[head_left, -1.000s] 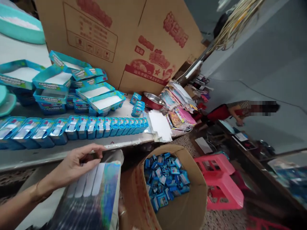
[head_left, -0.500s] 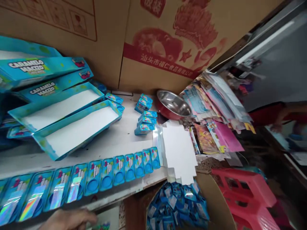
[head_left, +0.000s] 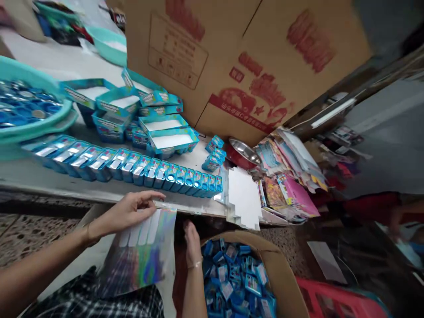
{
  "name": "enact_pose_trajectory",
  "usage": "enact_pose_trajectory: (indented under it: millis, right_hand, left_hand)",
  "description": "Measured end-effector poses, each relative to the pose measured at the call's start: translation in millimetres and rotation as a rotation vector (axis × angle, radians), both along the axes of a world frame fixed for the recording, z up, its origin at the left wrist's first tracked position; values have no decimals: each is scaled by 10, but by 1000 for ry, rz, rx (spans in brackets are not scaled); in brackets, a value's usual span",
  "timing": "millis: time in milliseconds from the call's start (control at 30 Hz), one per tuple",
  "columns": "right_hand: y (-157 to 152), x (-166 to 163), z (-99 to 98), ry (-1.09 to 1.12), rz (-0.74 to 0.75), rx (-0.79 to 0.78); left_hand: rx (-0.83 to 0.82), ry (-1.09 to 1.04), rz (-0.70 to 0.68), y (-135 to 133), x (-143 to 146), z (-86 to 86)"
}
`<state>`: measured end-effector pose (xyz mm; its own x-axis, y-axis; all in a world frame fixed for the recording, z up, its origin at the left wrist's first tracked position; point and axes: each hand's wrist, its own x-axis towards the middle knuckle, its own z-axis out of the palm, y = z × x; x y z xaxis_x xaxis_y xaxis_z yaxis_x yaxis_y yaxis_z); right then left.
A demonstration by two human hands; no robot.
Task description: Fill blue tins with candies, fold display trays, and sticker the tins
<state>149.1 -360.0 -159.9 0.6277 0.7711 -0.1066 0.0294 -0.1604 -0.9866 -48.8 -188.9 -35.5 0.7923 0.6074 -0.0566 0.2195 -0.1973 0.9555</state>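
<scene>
My left hand (head_left: 137,208) is at the top edge of a shiny holographic sticker sheet (head_left: 145,254), with its thumb along the sheet and its fingers bent; it appears to grip that edge. The sheet shows several pale label strips and hangs over my lap. My right hand (head_left: 192,243) is to the right of the sheet, below the table edge, fingers stretched upward and nothing visible in them. Beyond both hands, a long row of small blue packs (head_left: 142,170) stands along the table's front edge. Some packs on the left have shiny strips on top.
A cardboard box (head_left: 288,269) full of blue packs is beside my right arm. Blue display trays (head_left: 174,140) and a turquoise basin (head_left: 36,128) stand at the left. A metal bowl (head_left: 245,150), white cardboard (head_left: 243,194) and a red plastic stool (head_left: 334,296) are on the right.
The view has swung left and back, bringing the basin, my lap and both arms into sight. My left hand is now at the sticker sheet; my right hand has come into view.
</scene>
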Motion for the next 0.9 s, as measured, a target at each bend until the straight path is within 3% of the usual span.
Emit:
enact_pose_trajectory:
  millis: [100,167,267,400,600,733,900]
  right_hand:
    - [-26,-6,651,-262,57,175]
    - [14,-121,1109,-549,254,242]
    - [124,-367,1487,-928,451,246]
    - [225,-527,1429,-1193,403,255]
    - [283,-454,1307,-1287,343,383]
    - [428,-405,1286,-1283,319,407]
    - [669,-333,1227,-1119,323,385]
  left_hand:
    - [79,0,-49,-151,-93,80]
    - [99,-15,-77,-212,-112,103]
    - [42,-78,-100,-266,-116,87]
    - [-112,-167,-66,-274,-100,15]
    - [-302,-219,-28,-143,29,-61]
    - [-428,-245,-18,15,95,-154]
    - [-560,-274,-3,200,131,-291]
